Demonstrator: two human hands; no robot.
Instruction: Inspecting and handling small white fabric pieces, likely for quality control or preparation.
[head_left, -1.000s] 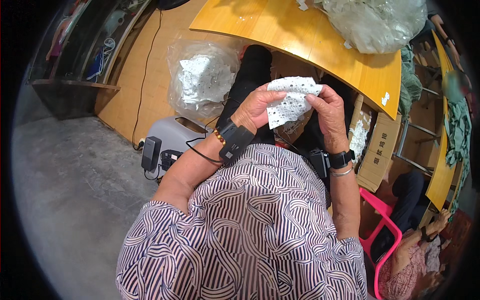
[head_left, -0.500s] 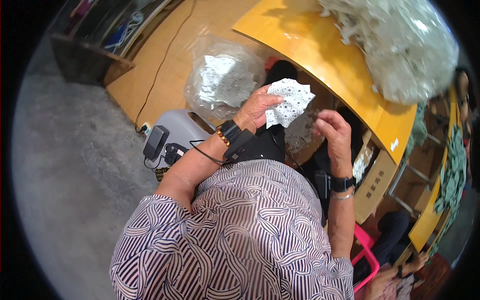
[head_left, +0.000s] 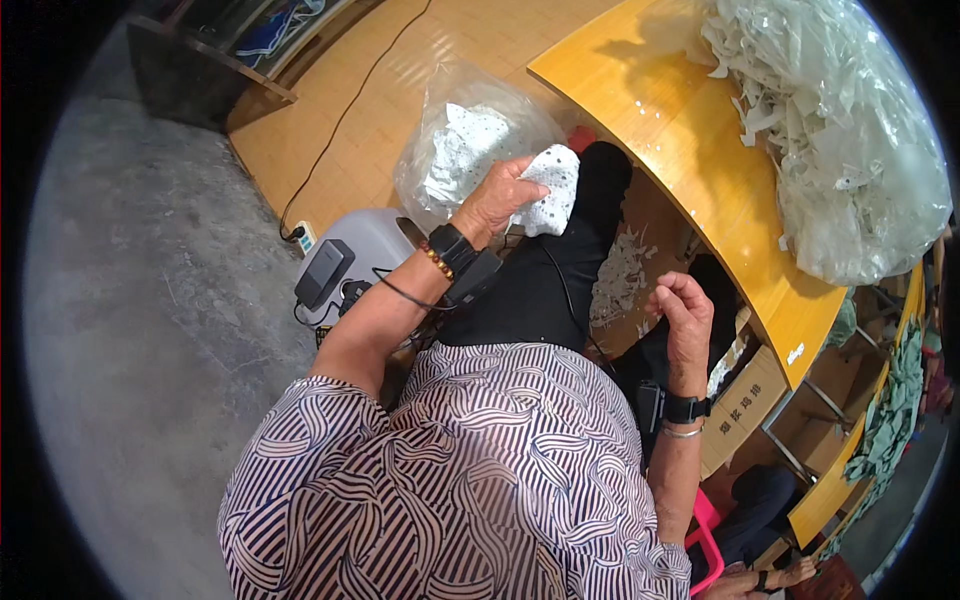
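My left hand [head_left: 492, 198] grips a white piece of sheet [head_left: 552, 190] dotted with small dark spots or holes, thumb on top and fingers beneath. It is held over my left thigh, beside a clear plastic bag [head_left: 468, 150] of similar white pieces on the floor. My right hand [head_left: 686, 318] is raised apart from it, over my other leg, fingers curled in toward the thumb; anything between the fingertips is too small to make out. White scraps [head_left: 622, 278] lie on the floor between my legs.
A yellow table [head_left: 640, 95] curves along the right, bearing a large clear bag [head_left: 850, 150] of whitish strips. Below it stands a cardboard box [head_left: 745, 410]. At left are a grey plastic stool [head_left: 372, 240] with a black device [head_left: 325, 272], and a cable [head_left: 335, 130]. Another person's arm [head_left: 740, 582] shows lower right.
My left hand has drawn the spotted sheet slightly left, and the sheet now looks narrower, folded or turned. My right hand appears lower and farther from it. The view has shifted.
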